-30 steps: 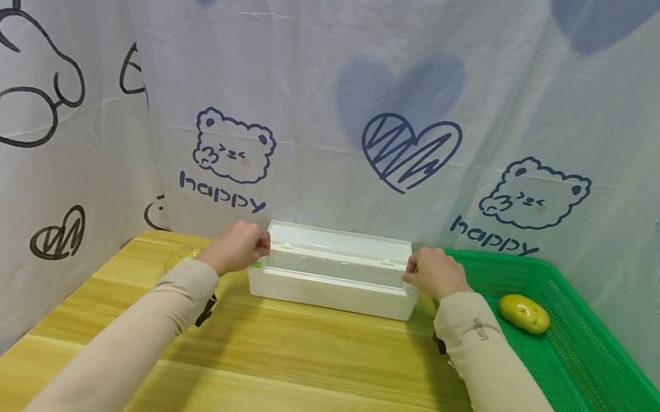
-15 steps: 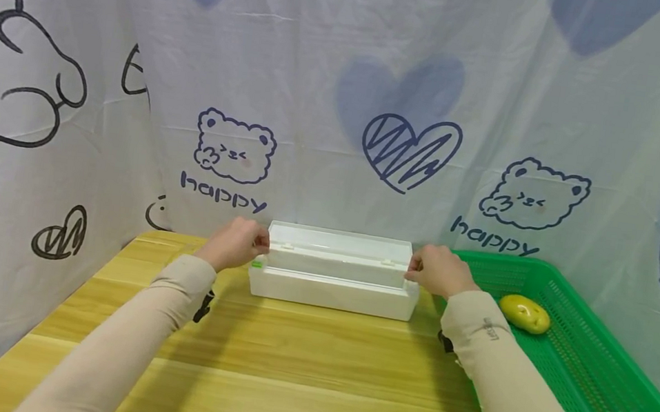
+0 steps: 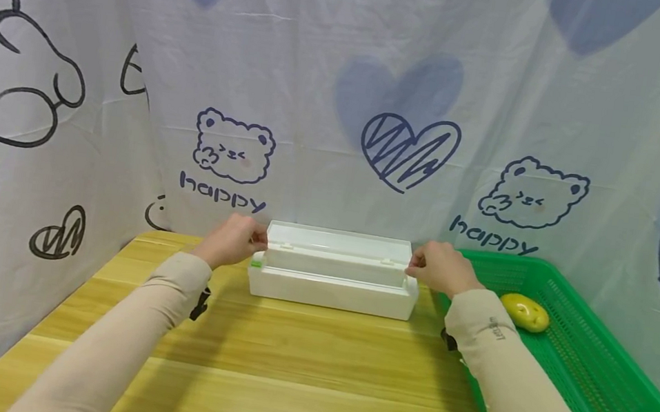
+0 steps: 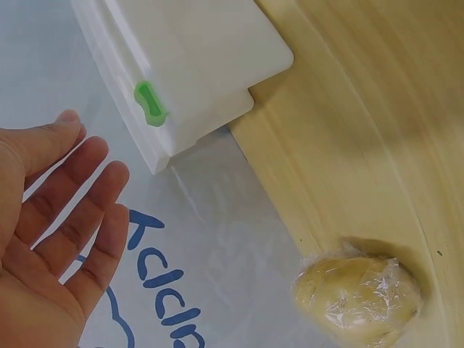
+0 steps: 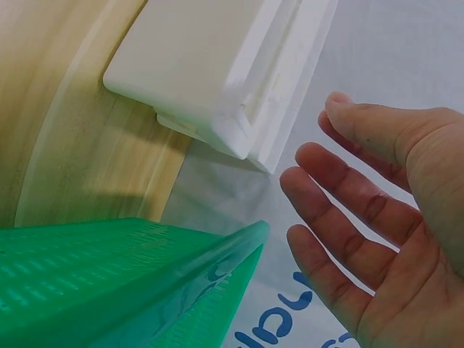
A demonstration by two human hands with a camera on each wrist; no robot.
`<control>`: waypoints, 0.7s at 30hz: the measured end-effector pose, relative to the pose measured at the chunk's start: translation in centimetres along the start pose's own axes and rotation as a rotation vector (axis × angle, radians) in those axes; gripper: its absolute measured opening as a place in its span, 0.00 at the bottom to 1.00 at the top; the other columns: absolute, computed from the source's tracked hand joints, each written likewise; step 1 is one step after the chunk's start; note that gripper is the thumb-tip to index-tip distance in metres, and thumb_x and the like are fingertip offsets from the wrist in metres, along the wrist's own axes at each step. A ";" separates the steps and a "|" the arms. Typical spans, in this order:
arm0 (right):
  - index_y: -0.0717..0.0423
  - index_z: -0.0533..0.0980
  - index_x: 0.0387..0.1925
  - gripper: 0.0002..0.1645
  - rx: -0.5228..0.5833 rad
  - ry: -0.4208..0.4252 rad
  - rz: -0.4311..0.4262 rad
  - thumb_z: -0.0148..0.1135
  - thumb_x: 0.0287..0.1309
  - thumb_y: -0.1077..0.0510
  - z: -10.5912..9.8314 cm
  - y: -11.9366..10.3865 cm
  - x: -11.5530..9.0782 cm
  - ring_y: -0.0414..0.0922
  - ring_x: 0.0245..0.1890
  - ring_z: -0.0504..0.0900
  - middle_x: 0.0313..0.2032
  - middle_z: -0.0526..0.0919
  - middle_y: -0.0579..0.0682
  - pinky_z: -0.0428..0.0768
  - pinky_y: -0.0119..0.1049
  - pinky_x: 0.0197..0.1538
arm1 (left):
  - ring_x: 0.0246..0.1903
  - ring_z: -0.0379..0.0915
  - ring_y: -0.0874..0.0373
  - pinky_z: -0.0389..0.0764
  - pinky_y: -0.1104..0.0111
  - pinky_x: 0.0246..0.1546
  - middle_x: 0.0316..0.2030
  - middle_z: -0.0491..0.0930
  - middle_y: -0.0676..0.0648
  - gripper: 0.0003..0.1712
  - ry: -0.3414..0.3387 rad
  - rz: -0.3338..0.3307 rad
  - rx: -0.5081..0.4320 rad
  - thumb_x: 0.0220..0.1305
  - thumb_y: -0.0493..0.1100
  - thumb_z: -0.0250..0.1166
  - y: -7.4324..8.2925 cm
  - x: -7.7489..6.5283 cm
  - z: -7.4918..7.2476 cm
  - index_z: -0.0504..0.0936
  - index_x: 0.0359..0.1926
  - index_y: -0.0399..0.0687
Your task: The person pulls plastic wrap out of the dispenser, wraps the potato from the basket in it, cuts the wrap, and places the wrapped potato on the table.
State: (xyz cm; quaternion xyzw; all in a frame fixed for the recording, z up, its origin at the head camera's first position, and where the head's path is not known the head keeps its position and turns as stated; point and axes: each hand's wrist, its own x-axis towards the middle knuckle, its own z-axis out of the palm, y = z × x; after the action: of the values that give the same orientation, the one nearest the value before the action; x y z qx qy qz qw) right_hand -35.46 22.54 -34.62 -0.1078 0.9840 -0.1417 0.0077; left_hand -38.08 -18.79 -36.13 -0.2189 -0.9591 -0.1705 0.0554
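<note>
A long white cling film dispenser [image 3: 331, 294] stands at the back of the table, its lid [image 3: 339, 242] raised against the curtain. My left hand [image 3: 233, 240] is at its left end, thumb and forefinger pinched together, other fingers loosely bent. At the right end my right hand [image 3: 442, 268] pinches in the same way. The clear cling film between them barely shows against the white box. A green slide cutter [image 4: 150, 104] sits on the dispenser's left end in the left wrist view. Below it lies a potato [image 4: 357, 301] wrapped in clear film, hidden in the head view.
A green plastic basket [image 3: 617, 355] stands on the right, with one unwrapped yellow potato [image 3: 524, 312] inside. Its rim runs close to my right hand. A printed curtain [image 3: 320, 184] hangs right behind the dispenser. Bare wood tabletop [image 3: 308, 370] lies in front.
Both hands have risen slightly and drawn a little apart, toward the dispenser's outer ends. The green cutter shows more plainly below my left hand. The dispenser and basket have stayed put.
</note>
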 end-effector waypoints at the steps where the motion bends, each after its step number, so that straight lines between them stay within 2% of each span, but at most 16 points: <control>1: 0.55 0.88 0.37 0.11 -0.001 0.005 -0.002 0.70 0.72 0.52 0.0 0.0 0.0 0.45 0.29 0.77 0.27 0.84 0.48 0.73 0.37 0.34 | 0.37 0.83 0.54 0.88 0.58 0.46 0.37 0.91 0.46 0.05 0.003 0.002 -0.003 0.72 0.38 0.70 0.0 0.0 0.0 0.91 0.39 0.42; 14: 0.55 0.86 0.37 0.12 0.002 0.006 -0.021 0.68 0.73 0.51 -0.6 -0.4 -0.3 0.45 0.29 0.75 0.25 0.78 0.46 0.71 0.38 0.35 | 0.40 0.85 0.52 0.89 0.56 0.48 0.39 0.91 0.45 0.05 0.007 0.007 -0.011 0.73 0.38 0.70 0.1 -0.2 -0.6 0.90 0.40 0.42; 21: 0.52 0.85 0.35 0.11 0.009 0.006 -0.026 0.68 0.73 0.51 -1.4 -0.1 -0.2 0.45 0.30 0.77 0.26 0.80 0.46 0.74 0.37 0.37 | 0.38 0.85 0.53 0.89 0.58 0.45 0.38 0.91 0.46 0.05 0.035 -0.001 -0.016 0.72 0.39 0.71 0.6 -0.1 -1.4 0.90 0.37 0.46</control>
State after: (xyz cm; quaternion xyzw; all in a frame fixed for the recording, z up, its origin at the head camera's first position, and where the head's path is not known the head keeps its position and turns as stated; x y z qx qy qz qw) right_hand -35.28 22.92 -33.26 -0.1203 0.9818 -0.1466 0.0036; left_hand -37.69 -18.80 -34.67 -0.2161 -0.9567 -0.1819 0.0705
